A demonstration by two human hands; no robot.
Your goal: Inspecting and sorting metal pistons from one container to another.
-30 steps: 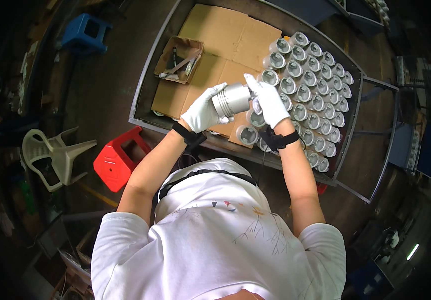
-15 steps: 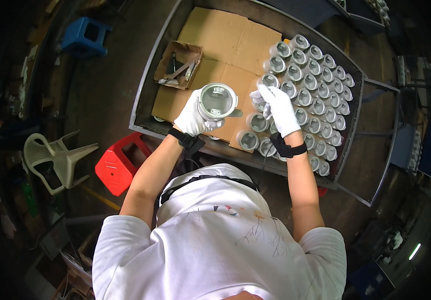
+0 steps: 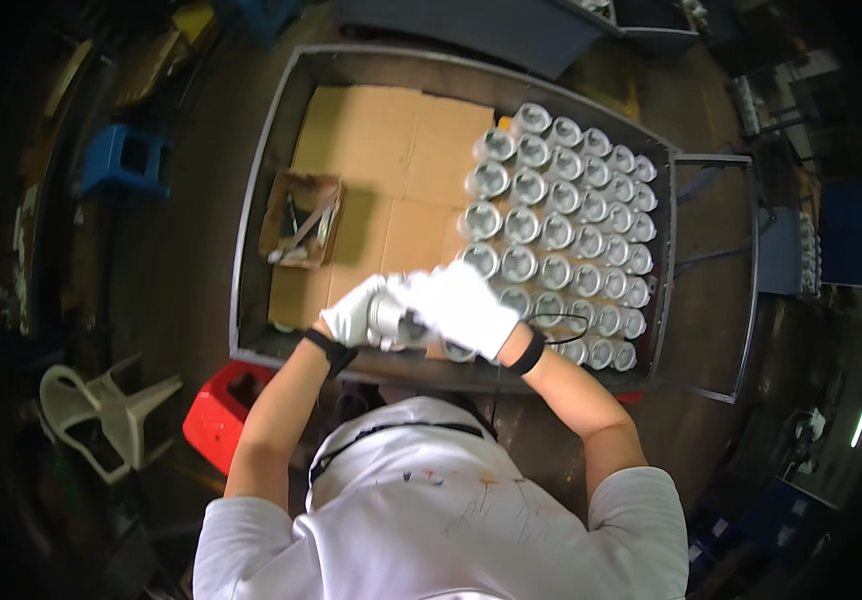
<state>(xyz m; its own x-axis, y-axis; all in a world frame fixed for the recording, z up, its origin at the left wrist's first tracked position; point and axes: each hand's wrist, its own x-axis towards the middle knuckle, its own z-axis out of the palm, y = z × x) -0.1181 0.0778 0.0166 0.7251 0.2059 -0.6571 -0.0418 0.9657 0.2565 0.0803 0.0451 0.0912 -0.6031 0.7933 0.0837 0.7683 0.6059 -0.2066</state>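
Note:
My left hand, in a white glove, is closed around a round pale-grey metal housing, which is tilted over the near side of the tray. My right hand, gloved too, reaches across the housing's upper part. Motion smears its fingers, so whether they grip anything does not show. Rows of similar housings stand upright with open tops to the right of my hands. Part of the nearest ones is covered by my right hand and wrist.
A grey metal-rimmed tray lined with cardboard holds the housings. At its left is a small open box with tools. A red stool, a pale plastic chair and a blue stool stand on the left.
My right hand has moved left from the rows to the housing in my left hand. The housing, upright with its opening showing before, is now tilted and lower. The whole view has shifted.

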